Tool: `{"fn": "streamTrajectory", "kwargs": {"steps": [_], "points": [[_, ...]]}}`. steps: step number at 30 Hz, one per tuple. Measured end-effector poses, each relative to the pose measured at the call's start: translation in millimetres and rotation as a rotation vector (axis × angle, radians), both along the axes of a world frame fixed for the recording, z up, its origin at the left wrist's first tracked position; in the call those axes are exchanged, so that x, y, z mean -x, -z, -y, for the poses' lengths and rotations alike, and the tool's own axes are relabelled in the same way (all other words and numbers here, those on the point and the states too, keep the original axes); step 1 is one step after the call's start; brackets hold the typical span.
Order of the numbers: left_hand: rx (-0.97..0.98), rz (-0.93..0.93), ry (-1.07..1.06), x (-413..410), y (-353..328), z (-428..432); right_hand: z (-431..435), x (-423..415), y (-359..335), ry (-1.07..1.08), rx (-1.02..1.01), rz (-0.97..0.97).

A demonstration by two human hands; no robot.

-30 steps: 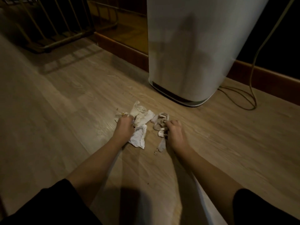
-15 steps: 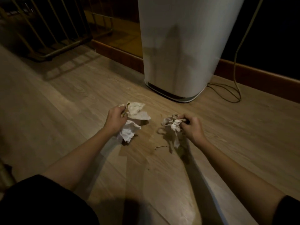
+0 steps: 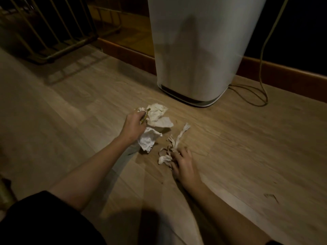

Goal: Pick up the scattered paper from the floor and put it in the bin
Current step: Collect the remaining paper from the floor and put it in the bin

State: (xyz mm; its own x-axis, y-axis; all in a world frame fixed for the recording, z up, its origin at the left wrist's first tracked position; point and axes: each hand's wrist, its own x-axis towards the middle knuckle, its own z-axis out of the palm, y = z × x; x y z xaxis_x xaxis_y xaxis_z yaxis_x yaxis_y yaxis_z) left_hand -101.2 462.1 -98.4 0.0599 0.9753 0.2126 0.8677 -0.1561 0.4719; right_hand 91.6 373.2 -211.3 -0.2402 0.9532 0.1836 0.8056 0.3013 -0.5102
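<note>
In front of the white bin (image 3: 200, 50), the left hand (image 3: 133, 125) grips crumpled paper (image 3: 154, 128); the right hand (image 3: 184, 163), fingers loosely curled, presses twisted paper scraps (image 3: 172, 147) onto the floor (image 3: 247, 138), bare rightward.

white bin (image 3: 200, 50) top cut off, cable (image 3: 261, 68) leaving frame, perhaps a twig (image 3: 144, 116) in hands
</note>
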Motion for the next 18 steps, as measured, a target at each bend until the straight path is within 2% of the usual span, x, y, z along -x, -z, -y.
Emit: {"fn": "streamTrajectory", "kwargs": {"steps": [7, 9, 13, 18], "points": [[0.035, -0.03, -0.075, 35, -2, 16, -14, -5, -9, -0.118, -0.038, 0.078], [0.014, -0.054, -0.089, 45, -11, 18, -21, -11, -15, -0.122, -0.006, 0.017], [-0.016, -0.072, -0.064, 45, -31, 9, -41, -51, -32, -0.008, 0.023, -0.139], [0.029, -0.067, 0.106, -27, -26, -17, -64, -115, -71, 0.135, -0.014, -0.12]]}}
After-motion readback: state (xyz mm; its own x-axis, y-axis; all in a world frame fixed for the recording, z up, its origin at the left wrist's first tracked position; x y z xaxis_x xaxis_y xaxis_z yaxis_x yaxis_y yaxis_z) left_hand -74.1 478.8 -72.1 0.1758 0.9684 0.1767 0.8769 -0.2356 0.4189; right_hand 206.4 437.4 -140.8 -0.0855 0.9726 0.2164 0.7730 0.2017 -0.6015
